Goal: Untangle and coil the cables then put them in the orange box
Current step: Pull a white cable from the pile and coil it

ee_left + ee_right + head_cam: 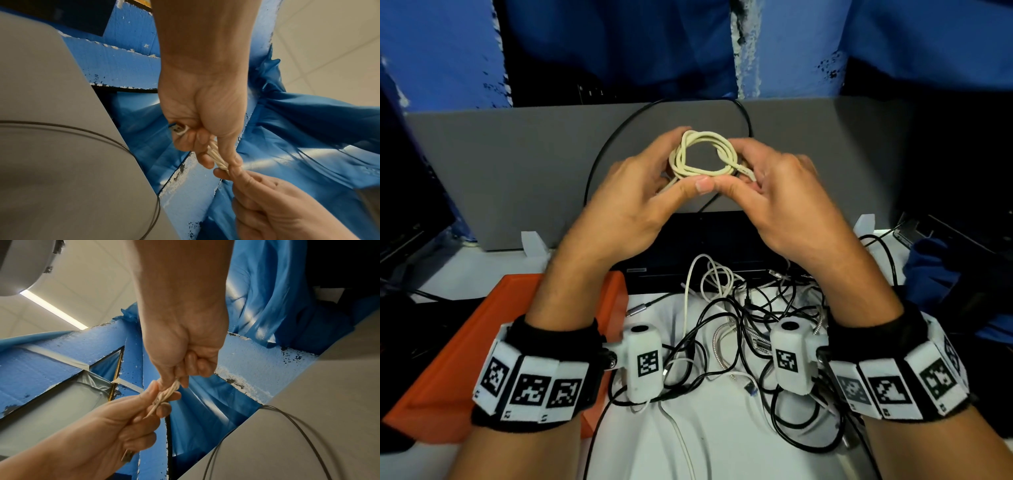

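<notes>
Item: cream cable (700,156), wound into a small coil of several turns. Located upper centre of the head view, raised above the table, well apart from the orange box (465,346) at lower left.

Holders: left hand (633,198) gripped the coil's left side, thumb laid across the lower edge; right hand (770,198) pinched the right side, where an end seemed to be wrapped round the turns. Both hands were closed on this cable.

Progress, as judged: one cable coiled, or nearly so, and not yet boxed. The box's visible part showed no cable; the left forearm covered much of it, so its contents could not be told in full.

Remaining: tangled pile (750,335) of black, white and braided metallic cables, lower centre of the head view, on the white table (722,445). Untangling, coiling and boxing all of these appeared to be outstanding.

View notes:
- The head view alone showed the box, the pile and the coil's round shape.
- The left wrist view showed a plug (178,129) tucked inside the left hand's curled fingers, hidden from the head view; the coil appeared only edge-on.
- The right wrist view showed the right hand's finger-and-thumb pinch on the strands from below, and a plug end (127,455) beneath the left hand.
</notes>
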Motion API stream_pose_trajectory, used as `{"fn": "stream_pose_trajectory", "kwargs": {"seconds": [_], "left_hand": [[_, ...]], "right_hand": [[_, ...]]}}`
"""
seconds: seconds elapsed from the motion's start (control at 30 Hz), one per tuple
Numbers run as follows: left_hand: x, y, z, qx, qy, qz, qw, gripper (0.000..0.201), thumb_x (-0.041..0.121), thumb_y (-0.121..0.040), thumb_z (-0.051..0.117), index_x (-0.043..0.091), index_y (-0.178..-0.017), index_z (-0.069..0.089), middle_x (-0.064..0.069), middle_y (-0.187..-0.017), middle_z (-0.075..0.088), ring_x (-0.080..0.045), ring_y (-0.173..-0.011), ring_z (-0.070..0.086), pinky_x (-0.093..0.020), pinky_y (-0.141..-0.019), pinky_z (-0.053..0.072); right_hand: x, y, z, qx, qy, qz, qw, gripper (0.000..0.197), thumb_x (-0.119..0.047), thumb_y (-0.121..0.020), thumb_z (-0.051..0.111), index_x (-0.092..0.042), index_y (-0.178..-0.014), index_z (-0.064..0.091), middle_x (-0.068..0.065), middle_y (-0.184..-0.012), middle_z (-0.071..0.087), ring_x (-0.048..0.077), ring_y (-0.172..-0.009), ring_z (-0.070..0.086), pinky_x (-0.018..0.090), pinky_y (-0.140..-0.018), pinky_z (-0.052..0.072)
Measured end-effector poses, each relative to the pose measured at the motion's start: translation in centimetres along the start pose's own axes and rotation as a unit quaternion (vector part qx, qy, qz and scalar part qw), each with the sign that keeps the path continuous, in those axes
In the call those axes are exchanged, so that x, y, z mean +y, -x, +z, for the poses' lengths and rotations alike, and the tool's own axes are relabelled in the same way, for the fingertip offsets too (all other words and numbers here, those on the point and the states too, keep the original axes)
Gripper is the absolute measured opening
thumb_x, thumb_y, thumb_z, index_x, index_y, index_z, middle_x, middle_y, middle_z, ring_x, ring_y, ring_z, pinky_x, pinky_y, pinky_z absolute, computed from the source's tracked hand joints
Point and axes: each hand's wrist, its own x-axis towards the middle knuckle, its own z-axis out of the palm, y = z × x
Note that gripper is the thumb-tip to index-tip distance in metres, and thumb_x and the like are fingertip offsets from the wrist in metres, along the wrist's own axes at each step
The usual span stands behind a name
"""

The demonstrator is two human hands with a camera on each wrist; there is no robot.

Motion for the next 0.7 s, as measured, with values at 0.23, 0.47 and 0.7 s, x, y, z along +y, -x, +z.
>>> {"fn": "stream_pose_trajectory", "kwargs": {"seconds": [0.23,0.47,0.7], "left_hand": [[0.8,0.1,0.4,0.030,0.075,0.007,0.997,0.038,0.014,-0.100,0.061,0.007,-0.137,0.055,0.017,-0.086,0.068,0.003,-0.065,0.059,-0.005,-0.060,0.041],[1.0,0.5,-0.6,-0.012,0.138,-0.032,0.990,0.058,0.025,-0.091,0.065,0.012,-0.145,0.048,0.012,-0.108,0.064,0.007,-0.086,0.063,-0.006,-0.067,0.046],[0.8,-0.1,-0.1,0.027,0.134,-0.017,0.990,0.030,0.009,-0.101,0.059,0.008,-0.131,0.057,0.013,-0.089,0.064,0.003,-0.071,0.059,-0.006,-0.056,0.041]], "right_hand": [[0.1,0.0,1.3,0.085,0.076,-0.066,0.991,0.038,-0.032,-0.101,0.060,-0.008,-0.131,0.062,-0.006,-0.078,0.061,0.017,-0.068,0.058,0.040,-0.065,0.052],[0.3,0.0,1.7,0.020,0.086,-0.036,0.995,0.037,-0.034,-0.103,0.060,-0.014,-0.133,0.060,-0.006,-0.082,0.064,0.020,-0.073,0.062,0.043,-0.068,0.054],[0.2,0.0,0.8,-0.037,-0.093,0.036,0.994,0.036,-0.042,-0.096,0.068,-0.025,-0.128,0.064,-0.006,-0.094,0.075,0.015,-0.072,0.068,0.039,-0.076,0.058]]}}
